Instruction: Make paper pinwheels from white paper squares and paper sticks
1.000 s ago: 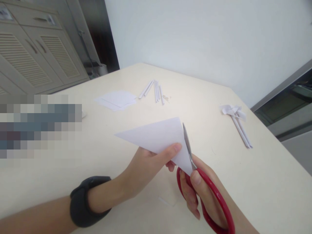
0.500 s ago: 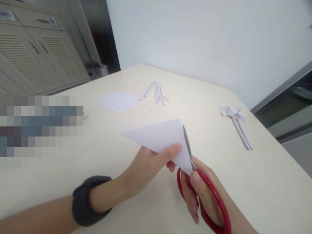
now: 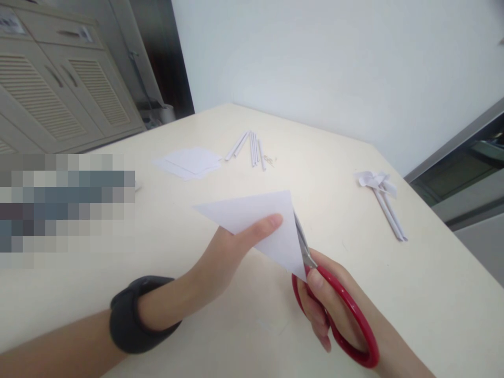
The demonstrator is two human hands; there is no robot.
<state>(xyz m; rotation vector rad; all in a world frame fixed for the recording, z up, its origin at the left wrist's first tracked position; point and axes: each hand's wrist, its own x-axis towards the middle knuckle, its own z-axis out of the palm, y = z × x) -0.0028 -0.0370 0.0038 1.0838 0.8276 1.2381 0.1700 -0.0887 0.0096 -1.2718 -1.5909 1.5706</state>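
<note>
My left hand [image 3: 228, 252] pinches a white paper folded into a triangle [image 3: 260, 223], thumb on top, and holds it above the cream table [image 3: 394, 294]. A black band is on that wrist. My right hand [image 3: 334, 315] grips red-handled scissors [image 3: 338, 310], fingers through the loops. The metal blades [image 3: 301, 241] lie along the triangle's right edge, near its lower corner.
A small stack of white paper sheets [image 3: 189, 161] lies at the far left of the table. Several rolled paper sticks [image 3: 252, 147] are beside it. A paper pinwheel on sticks [image 3: 380, 194] lies at the right. A blurred patch covers the left. Cabinets [image 3: 59, 84] stand behind.
The scissors have drawn back toward me, so less blade shows along the paper's edge. My left hand has lifted the triangle slightly and shifted its thumb up the paper.
</note>
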